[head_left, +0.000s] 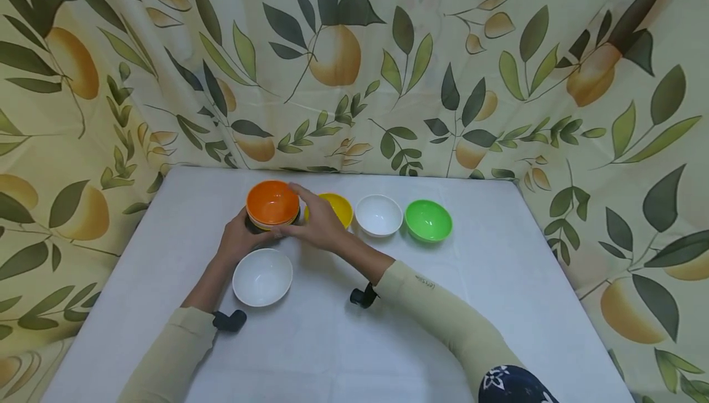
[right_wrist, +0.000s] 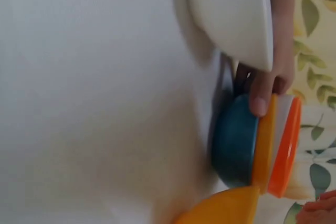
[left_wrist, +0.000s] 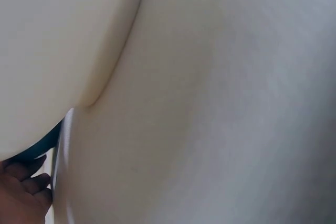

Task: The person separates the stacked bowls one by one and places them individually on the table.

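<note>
A stack of nested bowls stands at the back left of the table in the head view. In the right wrist view, a teal bowl (right_wrist: 233, 142) is at its bottom, then a yellow bowl (right_wrist: 265, 145), a white bowl (right_wrist: 280, 129) and an orange bowl (head_left: 272, 202) on top, slightly tilted. My left hand (head_left: 239, 241) grips the stack's left side, its thumb on the teal and yellow bowls. Around the stack's right side is my right hand (head_left: 321, 221), fingers spread; its fingertips (right_wrist: 317, 211) appear just apart from the orange rim in the right wrist view.
Right of the stack, a second yellow bowl (head_left: 339, 207), a white bowl (head_left: 379, 215) and a green bowl (head_left: 429, 221) stand in a row. Another white bowl (head_left: 263, 277) sits in front of the stack, by my left forearm. A patterned curtain (head_left: 343, 114) hangs behind the white-covered table (head_left: 343, 341).
</note>
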The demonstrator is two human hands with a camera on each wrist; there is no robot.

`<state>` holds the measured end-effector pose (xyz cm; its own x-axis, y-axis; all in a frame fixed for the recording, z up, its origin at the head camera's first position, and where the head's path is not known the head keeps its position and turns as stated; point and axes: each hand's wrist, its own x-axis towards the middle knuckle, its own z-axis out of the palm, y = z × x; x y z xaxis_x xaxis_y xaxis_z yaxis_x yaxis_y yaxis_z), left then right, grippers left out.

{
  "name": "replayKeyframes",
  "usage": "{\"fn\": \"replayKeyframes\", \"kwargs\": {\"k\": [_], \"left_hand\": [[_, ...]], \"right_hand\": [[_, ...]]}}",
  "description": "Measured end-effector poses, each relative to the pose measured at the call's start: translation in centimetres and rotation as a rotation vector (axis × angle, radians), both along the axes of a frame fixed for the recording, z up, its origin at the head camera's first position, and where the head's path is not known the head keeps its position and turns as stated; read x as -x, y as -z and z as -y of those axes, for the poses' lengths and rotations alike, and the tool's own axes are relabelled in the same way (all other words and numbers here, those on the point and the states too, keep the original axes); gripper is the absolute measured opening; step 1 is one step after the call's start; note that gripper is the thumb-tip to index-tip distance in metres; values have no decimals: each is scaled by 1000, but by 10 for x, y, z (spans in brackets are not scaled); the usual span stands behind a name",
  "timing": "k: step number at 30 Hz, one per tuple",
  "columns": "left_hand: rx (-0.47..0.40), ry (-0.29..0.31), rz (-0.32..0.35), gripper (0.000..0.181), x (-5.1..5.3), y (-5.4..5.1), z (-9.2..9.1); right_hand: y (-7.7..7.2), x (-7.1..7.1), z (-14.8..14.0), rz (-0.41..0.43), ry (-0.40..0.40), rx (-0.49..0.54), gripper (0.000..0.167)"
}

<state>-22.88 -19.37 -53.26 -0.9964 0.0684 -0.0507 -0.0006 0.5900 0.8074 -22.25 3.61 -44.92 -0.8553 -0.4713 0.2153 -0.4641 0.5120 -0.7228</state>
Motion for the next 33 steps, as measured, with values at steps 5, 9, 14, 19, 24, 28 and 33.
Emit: {"fn": "replayKeyframes", "kwargs": {"k": [5,9,14,19,24,28,33], "left_hand": [[-4,-2,23,106,2,-1,-1],[0,8,-2,97,4,0,0],[18,13,-21,92,4,1,1],[12,8,-14,99,4,2,3],[0,7,-9,103,3,5,3],[-14,8,-29,103,1,6,2],[-7,9,-17,102,3,5,2]], "right_hand": [[-2,23,15,80,113,-247,118],[2,34,22,98,109,-291,117],[5,39,25,155,95,-263,115],[7,40,26,187,116,-247,115],[10,41,26,174,109,-234,105],[12,42,26,158,107,-210,93],[12,42,25,157,115,-187,92]]}}
